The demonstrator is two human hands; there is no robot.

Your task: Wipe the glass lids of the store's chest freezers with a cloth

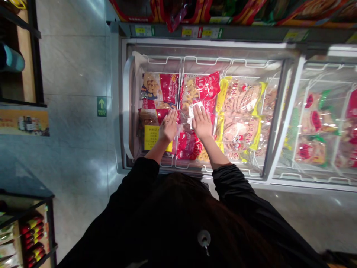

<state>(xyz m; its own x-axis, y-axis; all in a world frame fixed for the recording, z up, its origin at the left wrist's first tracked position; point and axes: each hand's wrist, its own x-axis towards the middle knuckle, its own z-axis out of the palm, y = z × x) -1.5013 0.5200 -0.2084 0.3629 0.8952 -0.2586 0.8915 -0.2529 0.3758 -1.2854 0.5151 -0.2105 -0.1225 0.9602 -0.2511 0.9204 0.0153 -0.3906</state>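
Long-sleeved black garment (131, 219) before a grey-framed, glass-lidded freezer (116, 96)

The right hand (202, 123), open and flat, covers a crumpled white cloth or tissue (191, 112) on the clear glass lid (252, 70). The left hand (168, 127), also open, rests palm-down on the glass, near a rectangular yellow printed sign (151, 137). Red-and-clear plastic food bags (206, 86) lie beneath.

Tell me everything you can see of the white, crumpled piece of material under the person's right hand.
The white, crumpled, thin sheet looks soft, like tissue or cloth; I cannot tell which. Parts show beside the flat, bare right hand, which covers the rest. It seems pressed against the clear freezer lid, above red plastic food packets.
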